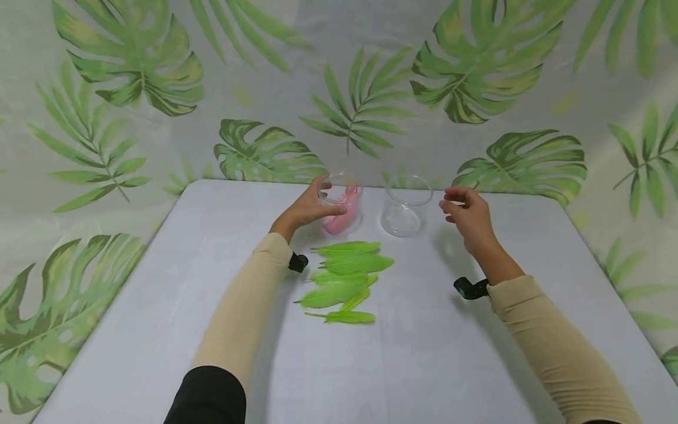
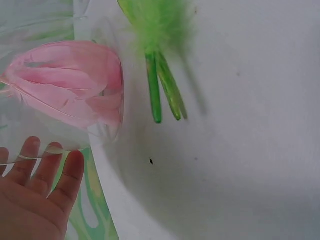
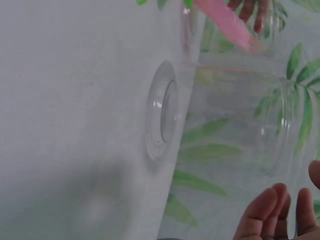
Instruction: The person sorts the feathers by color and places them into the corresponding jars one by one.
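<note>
My left hand [image 1: 307,206] is around a clear jar [image 1: 339,178] holding pink feathers [image 1: 341,218], thumb in front and fingers behind. In the left wrist view, the fingertips [image 2: 74,162] are against the jar's side, and the pink feathers [image 2: 67,82] stand bunched inside. A second clear jar [image 1: 401,221], with nothing visible inside, stands upright to the right. Beyond it, my right hand [image 1: 468,215] hovers with loosely bent fingers, holding nothing. The right wrist view shows that hand [image 3: 280,215] apart from the second jar [image 3: 225,120].
Several bright green feathers [image 1: 344,288] lie in a column on the white table [image 1: 424,353], in front of the jars. A leaf-patterned cloth [image 1: 360,88] hangs behind the table's far edge.
</note>
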`<state>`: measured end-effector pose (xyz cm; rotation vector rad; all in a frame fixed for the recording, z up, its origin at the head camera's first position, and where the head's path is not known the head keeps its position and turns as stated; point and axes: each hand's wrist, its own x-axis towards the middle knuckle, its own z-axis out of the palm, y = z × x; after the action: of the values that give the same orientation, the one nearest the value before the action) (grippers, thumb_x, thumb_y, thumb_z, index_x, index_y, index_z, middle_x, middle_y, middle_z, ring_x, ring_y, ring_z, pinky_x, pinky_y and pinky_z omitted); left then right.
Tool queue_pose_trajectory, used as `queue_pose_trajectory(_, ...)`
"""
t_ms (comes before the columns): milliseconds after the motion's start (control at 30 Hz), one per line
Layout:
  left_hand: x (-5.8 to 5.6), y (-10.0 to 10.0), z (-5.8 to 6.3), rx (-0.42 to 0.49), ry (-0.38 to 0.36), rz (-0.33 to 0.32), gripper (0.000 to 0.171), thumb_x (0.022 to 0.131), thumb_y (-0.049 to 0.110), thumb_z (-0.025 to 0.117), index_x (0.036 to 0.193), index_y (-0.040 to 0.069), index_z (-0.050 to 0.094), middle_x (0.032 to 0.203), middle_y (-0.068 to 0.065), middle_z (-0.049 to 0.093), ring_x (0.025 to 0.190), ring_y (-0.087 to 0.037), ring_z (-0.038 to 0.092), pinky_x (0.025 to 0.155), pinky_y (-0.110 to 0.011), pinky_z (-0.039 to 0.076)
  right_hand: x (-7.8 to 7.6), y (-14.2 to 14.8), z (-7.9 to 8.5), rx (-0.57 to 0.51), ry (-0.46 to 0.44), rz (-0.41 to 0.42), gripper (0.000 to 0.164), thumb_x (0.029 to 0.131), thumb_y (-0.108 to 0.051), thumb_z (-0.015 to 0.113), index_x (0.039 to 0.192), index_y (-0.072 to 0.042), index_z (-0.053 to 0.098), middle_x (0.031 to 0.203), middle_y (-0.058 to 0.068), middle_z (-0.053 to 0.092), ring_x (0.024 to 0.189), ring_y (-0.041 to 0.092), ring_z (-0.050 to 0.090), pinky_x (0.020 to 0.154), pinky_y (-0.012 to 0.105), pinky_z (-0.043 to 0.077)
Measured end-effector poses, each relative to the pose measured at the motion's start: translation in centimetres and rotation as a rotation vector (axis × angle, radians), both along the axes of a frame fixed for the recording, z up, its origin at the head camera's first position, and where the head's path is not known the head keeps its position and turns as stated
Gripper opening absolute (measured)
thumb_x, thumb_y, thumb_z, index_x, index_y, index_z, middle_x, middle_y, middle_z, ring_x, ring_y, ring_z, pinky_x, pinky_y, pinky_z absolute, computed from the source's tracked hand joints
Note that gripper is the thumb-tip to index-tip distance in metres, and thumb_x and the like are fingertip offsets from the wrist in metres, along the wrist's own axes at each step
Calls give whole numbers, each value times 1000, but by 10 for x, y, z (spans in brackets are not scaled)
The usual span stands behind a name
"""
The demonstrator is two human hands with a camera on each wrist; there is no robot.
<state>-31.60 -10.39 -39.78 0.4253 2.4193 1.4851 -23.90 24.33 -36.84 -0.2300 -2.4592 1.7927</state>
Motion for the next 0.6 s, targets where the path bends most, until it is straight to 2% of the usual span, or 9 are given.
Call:
queue_pose_trajectory(133, 0, -1, 3, -3, 5, 9, 113, 77, 39, 84, 160, 19, 9, 161, -15, 29, 146, -36, 33, 115, -54, 36, -2, -3, -5, 88, -129, 54, 48, 99, -25, 61, 141, -9, 44, 134, 9, 50, 106, 12, 57, 84, 16, 49)
queue_pose_trajectory(233, 1, -1, 4, -14, 6, 22, 112, 76, 39, 85, 159, 21, 11, 161, -15, 29, 147, -37, 32, 115, -55, 36, -2, -4, -12, 126, -191, 77, 64, 97, -24, 62, 150, -6, 32, 146, 19, 41, 119, 26, 52, 98, 30, 47)
queue_pose_trajectory(367, 1, -4, 5, -46, 25, 43, 110, 76, 42, 84, 158, 22, 14, 160, -15, 32, 147, -38, 33, 115, -55, 36, -5, -5, -20, 125, -205, 61, 79, 93, -20, 67, 155, -5, 21, 154, 23, 32, 134, 38, 42, 111, 48, 39)
queue_pose_trajectory(467, 2, -8, 6, -69, 30, 54, 110, 77, 44, 83, 159, 23, 13, 160, -14, 32, 147, -36, 34, 114, -55, 37, -8, -8, -22, 138, -207, 70, 91, 91, -18, 69, 158, -7, 9, 161, 22, 20, 144, 41, 33, 115, 53, 35)
queue_pose_trajectory(600, 3, -14, 7, -84, 20, 75, 110, 77, 45, 82, 159, 23, 12, 160, -12, 33, 147, -33, 34, 115, -54, 37, -13, -18, -22, 140, -202, 135, 109, 89, -21, 73, 158, -15, -10, 166, 19, 3, 152, 40, 19, 120, 55, 29)
